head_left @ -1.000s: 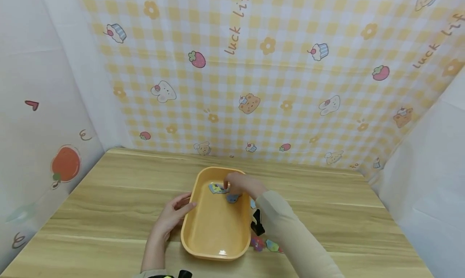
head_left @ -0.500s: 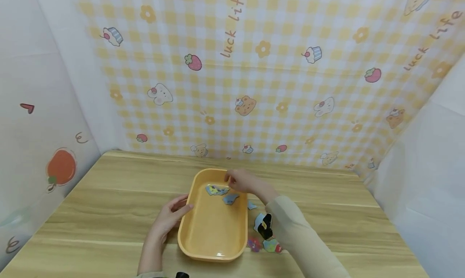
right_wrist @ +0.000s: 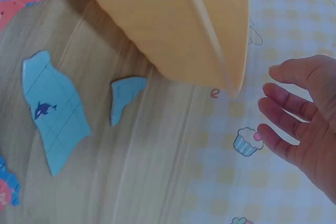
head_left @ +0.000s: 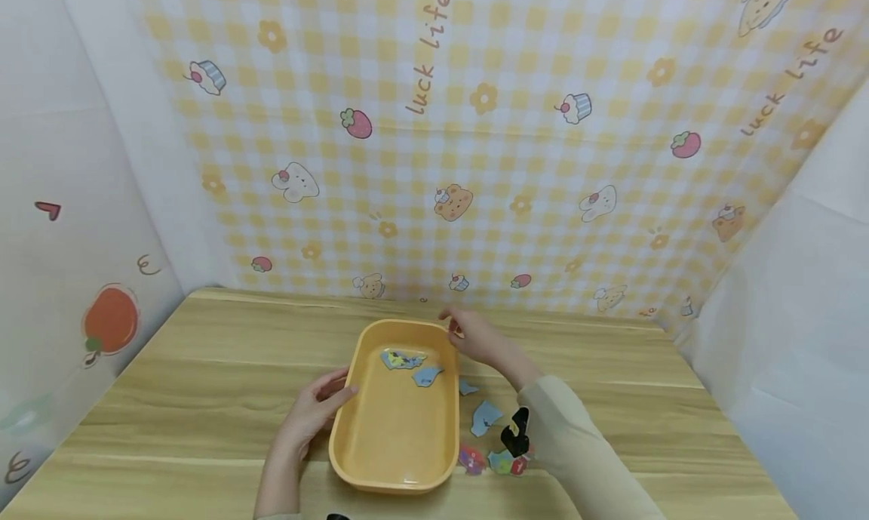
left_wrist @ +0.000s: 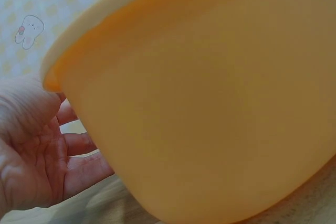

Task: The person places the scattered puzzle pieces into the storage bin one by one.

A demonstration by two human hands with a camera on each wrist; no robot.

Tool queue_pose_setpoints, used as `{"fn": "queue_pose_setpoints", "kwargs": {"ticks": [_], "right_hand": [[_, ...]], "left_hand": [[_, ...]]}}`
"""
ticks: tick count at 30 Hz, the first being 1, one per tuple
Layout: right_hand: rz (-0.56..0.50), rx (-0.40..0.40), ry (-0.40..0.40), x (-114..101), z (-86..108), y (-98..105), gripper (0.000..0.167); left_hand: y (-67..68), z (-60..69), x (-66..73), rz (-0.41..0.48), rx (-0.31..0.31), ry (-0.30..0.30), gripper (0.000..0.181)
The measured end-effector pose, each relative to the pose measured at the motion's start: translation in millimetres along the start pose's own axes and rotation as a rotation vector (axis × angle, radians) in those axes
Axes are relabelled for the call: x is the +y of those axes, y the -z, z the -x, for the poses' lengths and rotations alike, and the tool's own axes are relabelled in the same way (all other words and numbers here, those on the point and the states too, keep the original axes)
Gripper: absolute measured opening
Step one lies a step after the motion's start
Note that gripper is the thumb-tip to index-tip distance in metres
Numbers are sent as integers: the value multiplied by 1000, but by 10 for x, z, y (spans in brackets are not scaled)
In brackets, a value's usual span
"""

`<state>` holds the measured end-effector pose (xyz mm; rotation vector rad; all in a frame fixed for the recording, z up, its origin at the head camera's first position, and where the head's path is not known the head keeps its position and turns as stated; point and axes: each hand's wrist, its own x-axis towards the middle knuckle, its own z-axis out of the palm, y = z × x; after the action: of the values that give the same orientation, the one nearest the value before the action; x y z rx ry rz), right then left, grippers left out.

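Observation:
A deep yellow plastic tub (head_left: 397,444) stands on the table. My left hand (head_left: 314,410) grips its left rim, thumb over the edge and fingers along the outer wall; the left wrist view shows those fingers (left_wrist: 84,169) behind the wall. In the tub's far end lie a blue-and-yellow puzzle piece (head_left: 394,360) and a plain blue one (head_left: 426,376). Over the far right corner hovers my right hand (head_left: 477,337), fingers loosely bent and holding nothing. Beside the tub on the right are a small blue piece (right_wrist: 125,97) and a larger blue piece with a whale (right_wrist: 55,108).
Nearer me, right of the tub, lie a pink-purple piece (head_left: 471,460) and a green-red piece (head_left: 502,462), partly behind the right wrist's black camera mount (head_left: 517,433). A checked cloth (head_left: 475,150) hangs behind the wooden table (head_left: 224,384).
My right hand has risen out of the tub, moving right and away from the pieces inside. More pieces beside the tub show now. My left hand keeps its grip on the rim.

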<state>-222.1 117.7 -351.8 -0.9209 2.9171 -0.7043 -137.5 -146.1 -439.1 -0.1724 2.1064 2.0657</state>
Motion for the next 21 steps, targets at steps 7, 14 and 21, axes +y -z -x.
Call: {"fn": "queue_pose_setpoints", "kwargs": {"ticks": [7,14,21], "right_hand": [[-48,37,-58,121,52,-71,28],[-75,24,-93,182,108,-118,30],[-63,-66,-213,267,169,-177,30]], "left_hand": [[16,6,1,-15,17,1,53],[21,6,4,-1,9,0,52],[2,9,-2,17,-6,5,54]]}}
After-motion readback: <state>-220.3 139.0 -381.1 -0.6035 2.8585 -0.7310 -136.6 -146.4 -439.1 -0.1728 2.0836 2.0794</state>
